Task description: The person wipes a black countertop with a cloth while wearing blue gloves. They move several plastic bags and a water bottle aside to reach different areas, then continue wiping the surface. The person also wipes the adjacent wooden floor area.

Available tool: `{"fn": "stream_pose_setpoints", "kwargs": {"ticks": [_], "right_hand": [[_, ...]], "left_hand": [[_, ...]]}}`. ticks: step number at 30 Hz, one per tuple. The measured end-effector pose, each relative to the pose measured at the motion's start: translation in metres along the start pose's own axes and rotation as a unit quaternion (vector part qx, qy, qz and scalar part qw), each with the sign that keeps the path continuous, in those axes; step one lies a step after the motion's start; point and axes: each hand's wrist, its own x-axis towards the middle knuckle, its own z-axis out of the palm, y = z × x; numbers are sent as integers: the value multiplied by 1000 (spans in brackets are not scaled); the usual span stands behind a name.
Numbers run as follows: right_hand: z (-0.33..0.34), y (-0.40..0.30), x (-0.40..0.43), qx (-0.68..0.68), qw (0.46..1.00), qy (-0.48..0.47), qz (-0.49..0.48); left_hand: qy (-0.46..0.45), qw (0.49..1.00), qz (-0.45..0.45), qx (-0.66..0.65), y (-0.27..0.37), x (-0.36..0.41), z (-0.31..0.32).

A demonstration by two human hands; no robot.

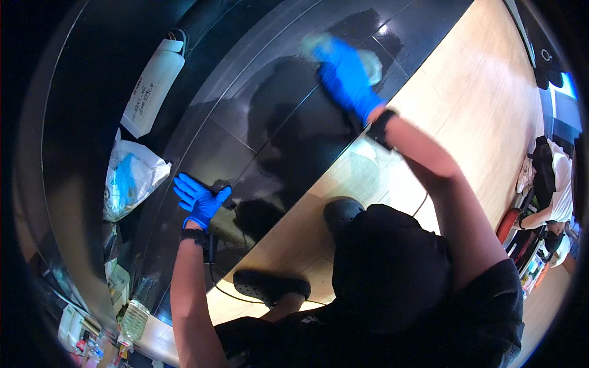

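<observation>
My right hand [347, 76], in a blue glove and blurred by motion, is over the dark tiled floor [225, 133]. A pale, greenish cloth [370, 66] shows on both sides of it, pressed under or held in the hand. My left hand [200, 200], also gloved in blue, is low over the tiles with its fingers spread and nothing seen in it. Just left of it lies a translucent plastic bag [133, 179] with something blue inside. Above the bag is a white plastic case [154, 87] with handwriting and wires at its top end.
Pale wood-look flooring [464, 92] borders the dark tiles. Dark clogs [271, 285] are on my feet, and a thin black cable [230, 294] runs near one. A plastic bottle [135, 322] and other items stand at lower left. Another person [559, 184] is at the far right.
</observation>
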Motion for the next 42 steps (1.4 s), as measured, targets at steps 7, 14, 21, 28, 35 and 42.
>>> {"fn": "stream_pose_setpoints", "kwargs": {"ticks": [7,14,21,28,35,42], "right_hand": [[68,-79,-129,-86,919,-303,-235],[-133,75,-69,-414,909,10,-54],[-120,91,-52,-481,875,48,-10],[7,-54,-126,-298,920,-229,-110],[9,-52,-57,-362,840,-290,-280],[-26,23,41,-555,821,-133,8]], "left_hand": [[53,998,24,15,-11,8,11],[81,995,30,51,-9,3,10],[53,998,21,31,-5,3,7],[55,998,22,29,-2,3,6],[47,999,15,7,-7,1,5],[13,999,4,-46,2,-6,-4]]}}
